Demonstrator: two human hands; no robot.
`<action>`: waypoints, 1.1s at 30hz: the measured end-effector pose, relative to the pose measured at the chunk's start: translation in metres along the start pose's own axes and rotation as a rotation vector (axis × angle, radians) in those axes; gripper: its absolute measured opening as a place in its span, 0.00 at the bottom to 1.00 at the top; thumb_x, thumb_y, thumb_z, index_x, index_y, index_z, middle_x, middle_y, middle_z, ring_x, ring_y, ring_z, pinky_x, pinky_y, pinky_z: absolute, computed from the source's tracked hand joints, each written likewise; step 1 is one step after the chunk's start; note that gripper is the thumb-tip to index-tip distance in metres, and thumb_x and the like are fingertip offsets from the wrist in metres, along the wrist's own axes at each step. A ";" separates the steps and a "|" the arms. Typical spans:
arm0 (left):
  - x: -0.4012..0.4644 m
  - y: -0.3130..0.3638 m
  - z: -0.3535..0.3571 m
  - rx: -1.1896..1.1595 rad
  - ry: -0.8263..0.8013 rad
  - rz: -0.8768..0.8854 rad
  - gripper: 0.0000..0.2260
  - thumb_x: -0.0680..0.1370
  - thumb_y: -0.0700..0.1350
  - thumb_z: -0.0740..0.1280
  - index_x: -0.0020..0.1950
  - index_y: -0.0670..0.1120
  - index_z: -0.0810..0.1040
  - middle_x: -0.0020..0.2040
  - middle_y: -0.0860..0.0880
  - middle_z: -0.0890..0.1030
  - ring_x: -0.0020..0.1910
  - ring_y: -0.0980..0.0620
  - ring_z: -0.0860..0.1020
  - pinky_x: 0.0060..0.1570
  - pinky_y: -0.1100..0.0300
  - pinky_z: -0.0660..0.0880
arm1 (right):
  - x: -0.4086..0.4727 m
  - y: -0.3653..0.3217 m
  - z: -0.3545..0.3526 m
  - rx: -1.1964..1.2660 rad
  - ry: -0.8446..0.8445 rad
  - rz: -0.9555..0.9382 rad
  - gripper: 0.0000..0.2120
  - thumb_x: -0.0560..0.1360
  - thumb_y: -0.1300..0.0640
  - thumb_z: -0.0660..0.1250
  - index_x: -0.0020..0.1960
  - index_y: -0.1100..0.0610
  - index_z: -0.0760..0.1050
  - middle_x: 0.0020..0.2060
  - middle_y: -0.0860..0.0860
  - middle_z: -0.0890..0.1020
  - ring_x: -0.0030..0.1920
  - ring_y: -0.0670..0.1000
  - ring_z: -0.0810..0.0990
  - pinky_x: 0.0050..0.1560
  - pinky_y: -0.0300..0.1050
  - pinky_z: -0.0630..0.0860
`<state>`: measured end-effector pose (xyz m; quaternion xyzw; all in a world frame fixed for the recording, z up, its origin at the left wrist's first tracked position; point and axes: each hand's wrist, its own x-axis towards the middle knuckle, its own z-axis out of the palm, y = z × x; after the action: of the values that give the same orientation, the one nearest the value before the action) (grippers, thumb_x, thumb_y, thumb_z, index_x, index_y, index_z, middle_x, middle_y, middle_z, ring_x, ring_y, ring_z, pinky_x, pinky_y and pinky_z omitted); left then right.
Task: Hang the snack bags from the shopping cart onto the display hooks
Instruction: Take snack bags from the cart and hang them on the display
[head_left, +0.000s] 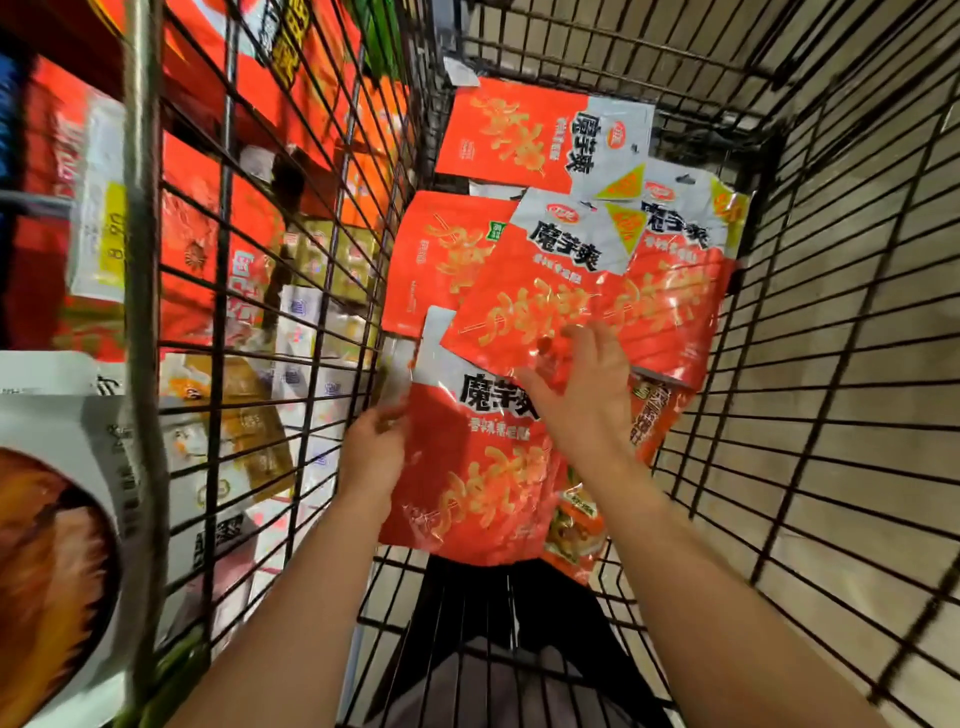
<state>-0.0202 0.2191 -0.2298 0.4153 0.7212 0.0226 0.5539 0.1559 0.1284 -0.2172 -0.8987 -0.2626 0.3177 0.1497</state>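
wire cart (779, 312), red snack bags (545, 312) inside

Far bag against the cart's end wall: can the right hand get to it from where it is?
Probably yes. The far bag lies uncovered on top of the pile, and the right hand is already inside the cart, open over nearer bags. Nothing blocks the path; it just needs a longer stretch forward.
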 end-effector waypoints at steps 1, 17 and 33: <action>0.002 -0.001 0.001 0.026 -0.009 0.014 0.05 0.78 0.39 0.65 0.49 0.48 0.78 0.45 0.44 0.80 0.40 0.48 0.77 0.41 0.57 0.76 | 0.016 -0.008 -0.005 -0.019 -0.017 0.105 0.38 0.71 0.39 0.69 0.74 0.53 0.60 0.75 0.58 0.58 0.72 0.59 0.60 0.69 0.55 0.66; 0.006 -0.004 0.010 -0.052 -0.015 -0.057 0.13 0.77 0.34 0.65 0.41 0.53 0.77 0.39 0.47 0.79 0.42 0.44 0.78 0.49 0.48 0.76 | 0.063 0.037 -0.019 0.816 0.281 0.592 0.18 0.72 0.65 0.63 0.60 0.52 0.75 0.36 0.53 0.82 0.32 0.56 0.80 0.34 0.50 0.78; -0.011 -0.001 0.014 0.063 -0.098 0.043 0.14 0.72 0.37 0.73 0.56 0.45 0.77 0.51 0.44 0.80 0.41 0.52 0.78 0.38 0.65 0.76 | -0.069 0.035 0.028 0.372 -0.153 0.289 0.24 0.75 0.67 0.64 0.69 0.53 0.72 0.52 0.52 0.82 0.54 0.52 0.78 0.48 0.19 0.60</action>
<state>-0.0085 0.2061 -0.2273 0.4486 0.6845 -0.0086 0.5746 0.1054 0.0638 -0.2199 -0.8572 -0.0789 0.4459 0.2451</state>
